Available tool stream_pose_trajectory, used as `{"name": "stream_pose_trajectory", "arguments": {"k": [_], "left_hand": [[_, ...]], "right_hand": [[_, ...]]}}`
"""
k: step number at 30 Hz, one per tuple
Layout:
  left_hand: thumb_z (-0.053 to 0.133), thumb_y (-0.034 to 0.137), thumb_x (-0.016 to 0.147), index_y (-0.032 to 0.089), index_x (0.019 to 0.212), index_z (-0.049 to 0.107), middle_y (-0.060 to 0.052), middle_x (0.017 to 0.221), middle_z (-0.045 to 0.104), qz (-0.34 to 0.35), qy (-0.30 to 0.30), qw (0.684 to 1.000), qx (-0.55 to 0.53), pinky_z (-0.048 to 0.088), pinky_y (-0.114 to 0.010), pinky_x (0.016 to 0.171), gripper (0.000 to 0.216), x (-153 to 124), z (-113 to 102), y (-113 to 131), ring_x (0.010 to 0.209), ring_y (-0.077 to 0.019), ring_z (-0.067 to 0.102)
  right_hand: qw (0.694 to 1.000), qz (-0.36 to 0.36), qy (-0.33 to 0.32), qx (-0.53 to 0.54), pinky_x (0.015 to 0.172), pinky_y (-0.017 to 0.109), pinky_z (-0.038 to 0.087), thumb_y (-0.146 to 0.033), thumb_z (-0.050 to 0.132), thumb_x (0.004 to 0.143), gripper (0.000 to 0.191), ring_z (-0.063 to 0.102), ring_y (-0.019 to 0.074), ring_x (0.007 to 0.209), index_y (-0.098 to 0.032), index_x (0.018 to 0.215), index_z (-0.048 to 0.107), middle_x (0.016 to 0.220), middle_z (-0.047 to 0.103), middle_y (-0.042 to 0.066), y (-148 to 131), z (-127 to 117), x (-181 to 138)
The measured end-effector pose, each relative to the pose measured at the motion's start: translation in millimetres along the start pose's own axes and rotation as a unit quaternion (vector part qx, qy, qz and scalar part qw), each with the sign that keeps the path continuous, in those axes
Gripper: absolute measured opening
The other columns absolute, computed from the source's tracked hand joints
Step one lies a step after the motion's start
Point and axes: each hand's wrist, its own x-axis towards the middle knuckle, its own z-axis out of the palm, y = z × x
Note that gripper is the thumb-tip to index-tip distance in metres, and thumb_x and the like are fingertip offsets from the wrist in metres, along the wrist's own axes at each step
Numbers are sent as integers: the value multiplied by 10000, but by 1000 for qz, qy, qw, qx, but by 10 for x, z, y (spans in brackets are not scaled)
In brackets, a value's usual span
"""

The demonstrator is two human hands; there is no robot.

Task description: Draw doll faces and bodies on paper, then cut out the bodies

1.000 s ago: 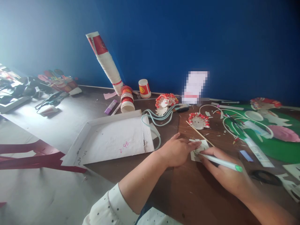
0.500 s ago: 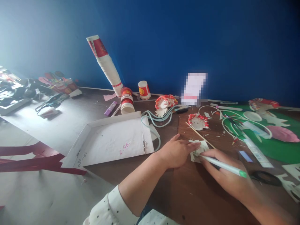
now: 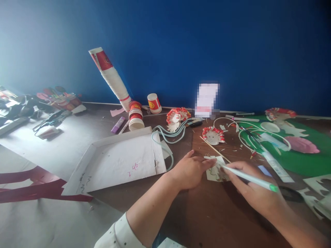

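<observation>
My left hand (image 3: 190, 168) lies on the brown table with its fingers pressing down a small pale paper piece (image 3: 216, 173) that carries a wavy drawn line. My right hand (image 3: 254, 193) is closed round a white pen with a green end (image 3: 249, 177), and the pen's tip rests on that paper piece. A thin wooden stick (image 3: 214, 149) lies just beyond the paper. A red-and-white paper-cup flower (image 3: 213, 134) sits a little farther back.
A flat white cardboard tray (image 3: 116, 162) lies left of my hands. Behind it stand a leaning stack of paper cups (image 3: 111, 77), a short cup stack (image 3: 135, 115) and a single cup (image 3: 154, 103). Green paper (image 3: 307, 158) with cut shapes, white strips and scissors (image 3: 291, 193) fills the right side.
The view has shifted slightly, so everything sits a bit lower and to the left. The pen has tilted flatter, its green end farther right. My left hand still holds the paper.
</observation>
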Motion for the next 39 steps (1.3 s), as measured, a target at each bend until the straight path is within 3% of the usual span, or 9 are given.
{"name": "stream_pose_trajectory", "arguments": {"k": [8,14,18,22,27,33,39], "left_hand": [[436,39,795,199,1490,406,-57,1506,505,14,16,1000,-15,140,-491,1236,714,-24,32,-11,1389,-177,444],[452,38,785,189,1465,432,-52,1505,507,38,73,996,-22,280,-422,1197,697,-91,-46,14,1384,-164,445],[442,108,902,157,1335,554,-68,1385,608,-9,153,986,63,404,-390,1096,451,-181,-20,231,1226,-207,558],[447,183,954,115,1248,611,-93,1232,660,-16,142,976,165,426,-384,1059,343,-264,206,469,1112,-231,576],[416,230,990,121,1245,635,-86,1307,617,-25,148,961,234,438,-377,1023,354,-310,436,576,1074,-220,544],[407,267,1007,140,1223,674,-50,1456,534,-6,143,953,267,430,-344,1013,367,-330,501,612,1138,-209,496],[424,267,993,164,1134,721,-41,1397,583,-17,131,957,257,409,-364,1032,346,-335,503,615,1124,-212,494]], "right_hand": [[991,-120,17,-59,518,234,452,-346,564,952,135,671,139,510,-255,955,664,663,715,-36,20,40,-59],[993,-112,-16,-37,512,219,456,-374,547,965,150,691,141,551,-262,953,645,684,712,-42,-40,-12,-45],[995,-93,-47,-3,531,202,470,-396,534,973,166,705,136,596,-258,962,626,705,722,-42,-68,-36,-28],[994,-105,-33,-15,533,196,453,-378,533,974,161,683,126,565,-250,946,626,653,690,-45,-62,-21,-36],[992,-122,2,-43,526,218,423,-328,534,976,117,672,130,536,-252,937,615,652,693,-40,-47,16,-55],[993,-111,-7,-38,505,231,404,-321,563,958,80,689,137,551,-260,938,610,653,699,-49,-60,26,-50],[992,-122,3,-34,535,242,417,-310,561,962,64,707,145,589,-260,939,594,704,717,-41,-30,47,-73]]}}
